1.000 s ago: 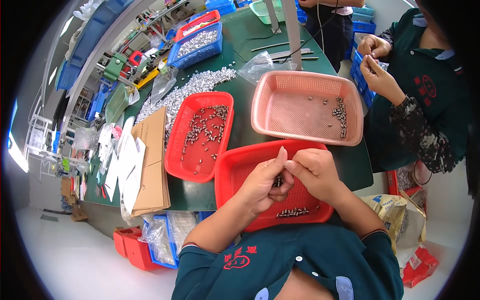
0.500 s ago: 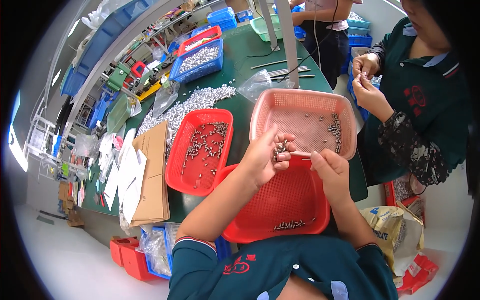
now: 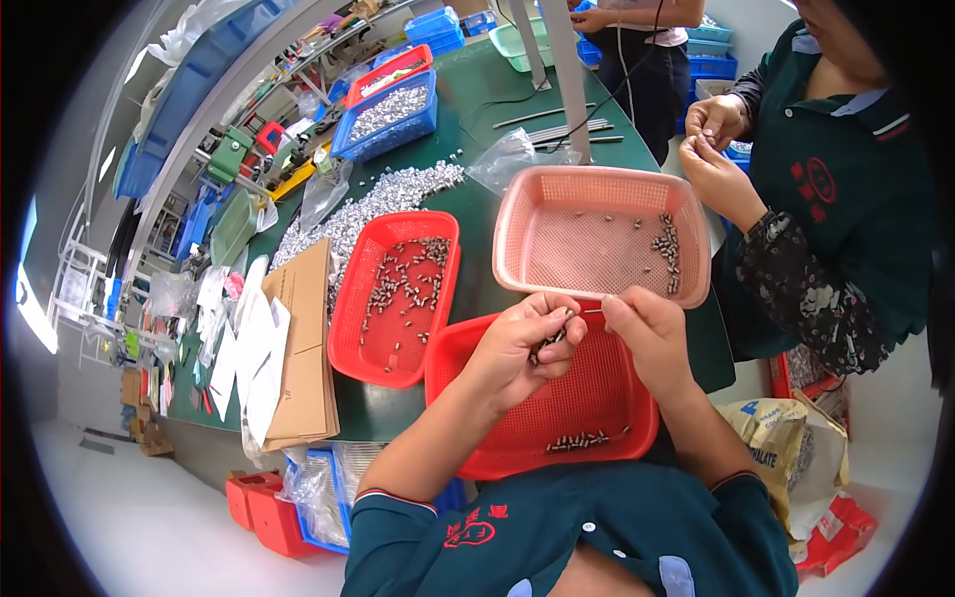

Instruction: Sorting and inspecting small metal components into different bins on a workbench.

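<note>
"Where do we have our left hand?"

"We have the left hand over the front red basket, its fingers curled around a few small metal parts, partly hidden in the grip."

"And our right?"

"We hold the right hand just beside it, over the same basket's far rim. Its fingers are pinching a thin metal pin, which points across toward the left hand. We can't tell whether its tip touches anything."

"Where does that basket sit on our surface?"

"At the near edge, toward the near right corner, and in this view it reaches past that edge. We see a cluster of dark and silvery pieces lying in it along its near side."

"What else do we have around it?"

"Beyond it, by the right edge, a pink basket with most of its pieces gathered on its right side. To the left, a second red basket with pieces scattered inside, then a cardboard sheet reaching the near edge. Behind them we see a heap of silvery parts."

"Anyone beside us?"

"A co-worker past the right edge, with hands brought together; we can't make out what they hold."
</note>
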A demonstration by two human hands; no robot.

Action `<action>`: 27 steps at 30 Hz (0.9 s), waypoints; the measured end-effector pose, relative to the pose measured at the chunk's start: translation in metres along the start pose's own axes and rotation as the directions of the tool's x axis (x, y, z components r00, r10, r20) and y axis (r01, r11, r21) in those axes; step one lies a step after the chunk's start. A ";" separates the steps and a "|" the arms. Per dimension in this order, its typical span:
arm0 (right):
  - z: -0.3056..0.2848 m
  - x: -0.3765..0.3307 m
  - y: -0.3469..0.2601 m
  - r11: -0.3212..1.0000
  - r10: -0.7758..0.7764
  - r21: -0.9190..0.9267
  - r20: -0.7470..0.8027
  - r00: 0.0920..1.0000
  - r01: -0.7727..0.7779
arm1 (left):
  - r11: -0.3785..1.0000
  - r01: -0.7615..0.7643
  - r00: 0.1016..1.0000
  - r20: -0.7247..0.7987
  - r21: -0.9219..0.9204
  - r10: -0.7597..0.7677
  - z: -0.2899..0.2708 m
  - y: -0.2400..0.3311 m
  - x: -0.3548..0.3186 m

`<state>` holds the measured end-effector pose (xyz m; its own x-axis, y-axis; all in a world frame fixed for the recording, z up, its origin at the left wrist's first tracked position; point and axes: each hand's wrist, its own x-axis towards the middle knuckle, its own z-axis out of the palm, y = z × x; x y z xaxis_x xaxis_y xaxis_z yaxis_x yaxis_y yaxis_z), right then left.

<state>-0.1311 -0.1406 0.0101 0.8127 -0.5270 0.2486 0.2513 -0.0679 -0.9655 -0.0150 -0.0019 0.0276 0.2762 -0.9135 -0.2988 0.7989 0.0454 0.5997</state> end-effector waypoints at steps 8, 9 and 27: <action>0.002 -0.002 -0.001 0.995 -0.038 -0.086 0.070 0.997 0.044 | 0.999 0.009 1.000 0.014 -0.043 -0.008 -0.001 -0.011 -0.009; 0.002 -0.002 -0.004 0.987 -0.083 -0.133 0.090 0.993 0.094 | 0.999 0.007 1.000 0.004 -0.031 -0.007 -0.001 -0.010 -0.009; 0.001 -0.002 0.003 0.997 0.067 -0.040 0.099 0.993 -0.063 | 0.975 0.022 0.983 -0.184 0.221 0.020 0.009 0.000 -0.009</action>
<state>-0.1315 -0.1385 0.0067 0.8756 -0.4441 0.1902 0.1784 -0.0687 -0.9816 -0.0221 0.0030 0.0374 0.3858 -0.8222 -0.4184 0.6671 -0.0647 0.7422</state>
